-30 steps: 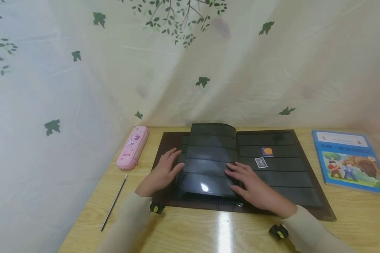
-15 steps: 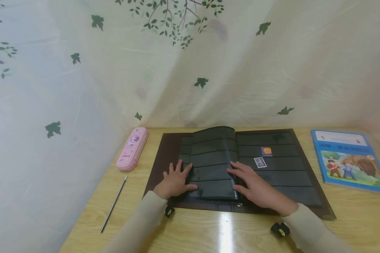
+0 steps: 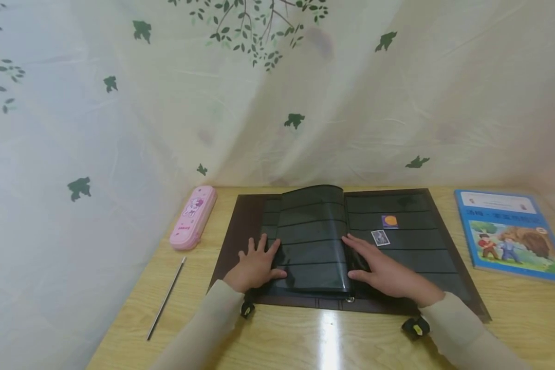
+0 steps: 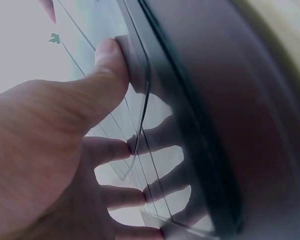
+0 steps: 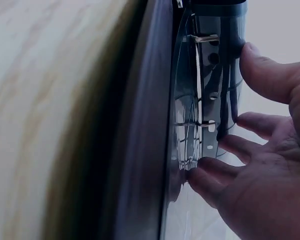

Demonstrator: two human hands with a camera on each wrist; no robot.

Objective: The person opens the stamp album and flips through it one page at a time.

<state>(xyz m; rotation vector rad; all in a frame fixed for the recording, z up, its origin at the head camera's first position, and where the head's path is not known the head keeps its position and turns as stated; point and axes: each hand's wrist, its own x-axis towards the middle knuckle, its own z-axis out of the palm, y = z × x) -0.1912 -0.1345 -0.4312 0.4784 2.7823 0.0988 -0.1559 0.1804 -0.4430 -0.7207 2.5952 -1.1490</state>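
A stamp album [image 3: 235, 228] with a dark brown cover lies spread on the table, its glossy black pages [image 3: 311, 226] crossed by pocket strips. The turned pages bulge near the binding. With fingers spread, my left hand [image 3: 254, 268] rests on the left pages; its thumb touches them in the left wrist view. My right hand [image 3: 390, 272] lies along the bulging edge by the binding, fingers nearly straight. Metal rings [image 5: 206, 38] show beside its fingertips in the right wrist view. A purple-and-orange stamp [image 3: 390, 221] and a black-and-white stamp [image 3: 381, 237] are on the right page.
Left of the album are a pink pencil case [image 3: 193, 218] and a thin metal rod [image 3: 166, 298]. At the right lies a blue picture book [image 3: 513, 236]. A pale curtain [image 3: 240, 118] with leaf and bird prints hangs behind the wooden table [image 3: 282, 339].
My left hand has moved right and nearer, spreading on the left pages. The turned pages have settled lower. My right hand has shifted slightly right, off the page face to the bulging edge.
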